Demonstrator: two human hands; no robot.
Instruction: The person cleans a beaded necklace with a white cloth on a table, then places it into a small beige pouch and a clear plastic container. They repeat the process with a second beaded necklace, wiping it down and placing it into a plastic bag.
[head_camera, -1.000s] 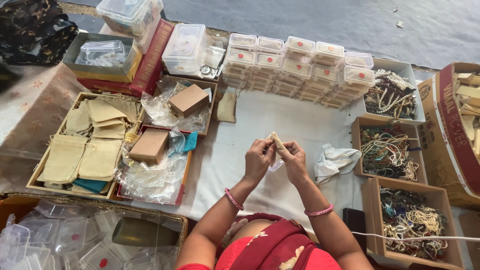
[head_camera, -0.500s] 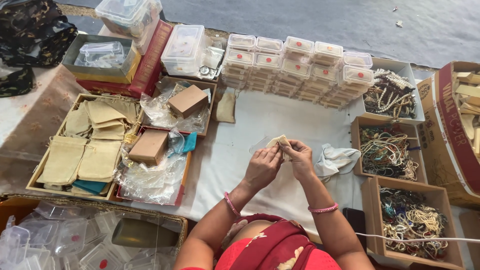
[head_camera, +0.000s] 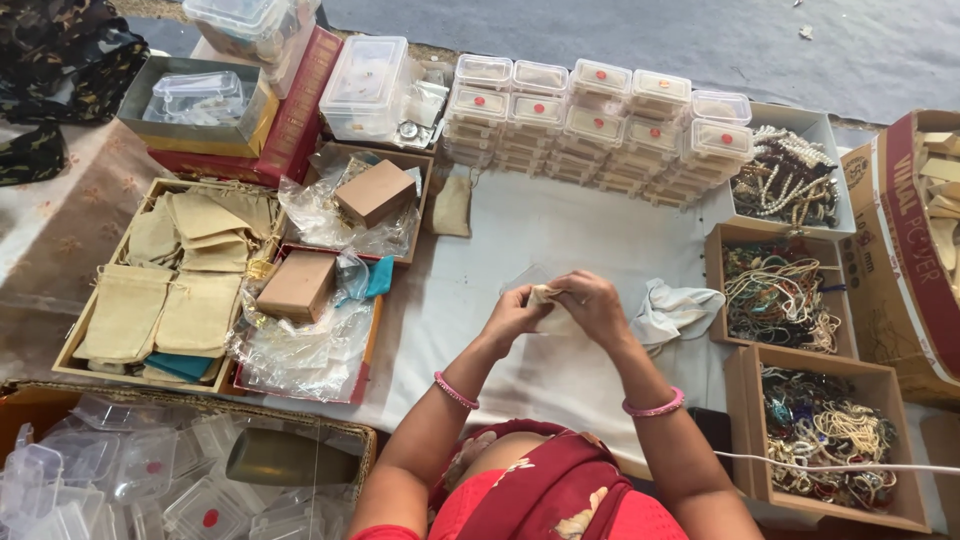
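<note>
My left hand (head_camera: 512, 313) and my right hand (head_camera: 592, 304) meet over the white table cloth (head_camera: 560, 230), both gripping a small beige cloth pouch (head_camera: 545, 296). A clear plastic bag (head_camera: 528, 277) lies partly under and behind the pouch, touching my fingers. A crumpled white cloth (head_camera: 676, 309) lies just to the right of my right hand. Pink bangles circle both wrists.
Stacks of small clear boxes with red dots (head_camera: 600, 130) line the back. Cardboard boxes of bead necklaces (head_camera: 785, 295) stand at the right. A tray of beige pouches (head_camera: 170, 285) and trays with brown boxes (head_camera: 298, 286) sit at the left. Empty clear boxes (head_camera: 110, 470) fill the near-left basket.
Both hands have dropped from a raised position toward the table and shifted slightly forward, still holding the pouch. The clear plastic bag has come into view beside the pouch.
</note>
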